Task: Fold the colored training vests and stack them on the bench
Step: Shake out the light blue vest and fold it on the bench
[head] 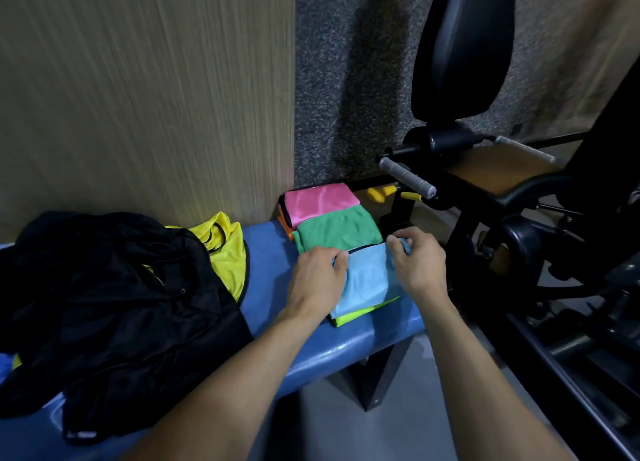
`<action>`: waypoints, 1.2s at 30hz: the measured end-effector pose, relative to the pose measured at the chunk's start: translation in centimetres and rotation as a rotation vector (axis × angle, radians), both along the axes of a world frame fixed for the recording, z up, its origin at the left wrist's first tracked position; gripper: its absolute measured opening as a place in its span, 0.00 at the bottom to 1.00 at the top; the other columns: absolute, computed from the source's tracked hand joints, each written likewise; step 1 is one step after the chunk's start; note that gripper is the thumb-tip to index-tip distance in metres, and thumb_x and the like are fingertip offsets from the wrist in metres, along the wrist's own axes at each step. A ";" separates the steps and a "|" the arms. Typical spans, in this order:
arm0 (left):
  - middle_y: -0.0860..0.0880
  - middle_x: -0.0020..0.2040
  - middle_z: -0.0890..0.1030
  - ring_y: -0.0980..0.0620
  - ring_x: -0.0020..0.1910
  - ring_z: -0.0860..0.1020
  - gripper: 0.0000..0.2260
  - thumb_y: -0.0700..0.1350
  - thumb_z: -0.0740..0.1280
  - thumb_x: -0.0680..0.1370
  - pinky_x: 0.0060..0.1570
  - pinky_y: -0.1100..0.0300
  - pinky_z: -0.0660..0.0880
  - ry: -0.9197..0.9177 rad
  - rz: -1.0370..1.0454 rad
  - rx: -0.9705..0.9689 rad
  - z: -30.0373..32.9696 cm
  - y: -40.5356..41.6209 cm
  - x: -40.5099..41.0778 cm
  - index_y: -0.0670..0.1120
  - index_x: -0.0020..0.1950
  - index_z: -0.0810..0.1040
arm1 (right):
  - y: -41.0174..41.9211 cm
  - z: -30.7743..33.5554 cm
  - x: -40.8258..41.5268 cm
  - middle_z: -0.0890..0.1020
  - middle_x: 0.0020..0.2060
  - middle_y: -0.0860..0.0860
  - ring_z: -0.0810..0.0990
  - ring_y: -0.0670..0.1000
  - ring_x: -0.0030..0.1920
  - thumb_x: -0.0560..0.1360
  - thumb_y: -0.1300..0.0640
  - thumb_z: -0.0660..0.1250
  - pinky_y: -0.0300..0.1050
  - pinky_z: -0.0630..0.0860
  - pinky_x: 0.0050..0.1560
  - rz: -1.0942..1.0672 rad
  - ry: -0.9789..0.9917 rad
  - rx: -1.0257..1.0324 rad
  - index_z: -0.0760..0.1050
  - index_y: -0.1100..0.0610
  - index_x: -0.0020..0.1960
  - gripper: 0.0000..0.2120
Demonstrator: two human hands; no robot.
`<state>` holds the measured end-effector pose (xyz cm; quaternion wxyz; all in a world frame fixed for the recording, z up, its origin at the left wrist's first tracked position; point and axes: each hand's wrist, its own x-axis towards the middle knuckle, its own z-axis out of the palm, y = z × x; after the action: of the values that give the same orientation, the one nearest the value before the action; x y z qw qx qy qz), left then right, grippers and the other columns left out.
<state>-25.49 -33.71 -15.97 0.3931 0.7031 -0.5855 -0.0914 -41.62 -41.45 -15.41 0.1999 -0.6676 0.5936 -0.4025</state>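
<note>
Black bag (114,308), crumpled, well left of the grip. Wood-grain panel (145,90) behind, upper left. Speckled grey wall (346,79) straight beyond. Black exercise machine (519,218) just right, with padded backrest (462,45), grey handles (407,176), yellow knob (380,193).

On the blue bench (270,263), both hands grip a folded light-blue vest (367,277) — the left hand (317,277) at its left edge, the right hand (417,261) at its far right corner. It lies on a lime-green vest (349,318). Just beyond sit a folded green vest (339,230) and a pink vest (320,201) over an orange one (285,226). To the left, an unfolded yellow vest (228,249) lies partly under a black bag (114,301) — gym equipment (485,169) stands at right.
</note>
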 end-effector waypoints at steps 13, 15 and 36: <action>0.48 0.81 0.61 0.46 0.79 0.57 0.30 0.57 0.40 0.83 0.79 0.49 0.50 -0.646 -0.316 0.132 -1.5 2.0 0.3 0.47 0.81 0.61 | 1.5 0.9 2.0 0.76 0.55 0.53 0.73 0.61 0.57 0.79 0.50 0.67 0.58 0.69 0.54 -0.022 0.439 -0.179 0.79 0.52 0.56 0.09; 0.48 0.81 0.60 0.47 0.80 0.55 0.31 0.57 0.39 0.82 0.80 0.50 0.47 -0.649 -0.321 0.155 -1.2 2.0 0.1 0.46 0.81 0.61 | 2.0 1.8 2.4 0.75 0.57 0.52 0.73 0.60 0.60 0.81 0.47 0.64 0.58 0.69 0.59 0.030 0.547 -0.072 0.79 0.52 0.58 0.12; 0.55 0.83 0.40 0.55 0.80 0.34 0.30 0.61 0.40 0.83 0.80 0.52 0.38 -0.576 -0.300 0.196 1.7 10.4 7.6 0.52 0.83 0.51 | 6.0 0.0 2.7 0.58 0.81 0.52 0.51 0.61 0.80 0.83 0.42 0.55 0.70 0.49 0.76 0.068 0.523 -0.001 0.64 0.52 0.78 0.26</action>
<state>-17.84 -23.28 -14.31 0.1243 0.6404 -0.7579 -0.0019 -38.89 -35.41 -15.42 0.0528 -0.7686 0.6020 -0.2097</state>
